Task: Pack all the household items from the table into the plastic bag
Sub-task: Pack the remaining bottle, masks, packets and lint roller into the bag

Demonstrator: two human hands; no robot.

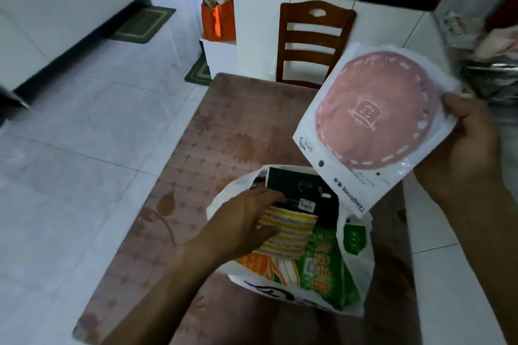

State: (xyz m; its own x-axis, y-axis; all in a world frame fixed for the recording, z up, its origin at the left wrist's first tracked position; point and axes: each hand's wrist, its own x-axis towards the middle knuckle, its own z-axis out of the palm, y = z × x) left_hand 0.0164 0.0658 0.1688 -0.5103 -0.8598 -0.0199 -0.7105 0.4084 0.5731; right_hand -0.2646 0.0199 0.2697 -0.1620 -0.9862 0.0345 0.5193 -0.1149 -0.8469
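Note:
A white plastic bag (360,266) lies open on the table (224,143). Inside it show a black packet (302,187), a yellow striped scouring pad (288,232) and a green and orange packet (316,269). My left hand (241,221) reaches into the bag's mouth and grips the striped pad. My right hand (465,148) holds a clear packet with a round pink mat (375,117) by its right edge, lifted above and to the right of the bag.
A brown wooden chair (311,42) stands at the table's far end. An orange bag (218,14) sits on a low white ledge behind. Crumpled bags (490,64) lie at the right edge. White tiled floor lies to the left.

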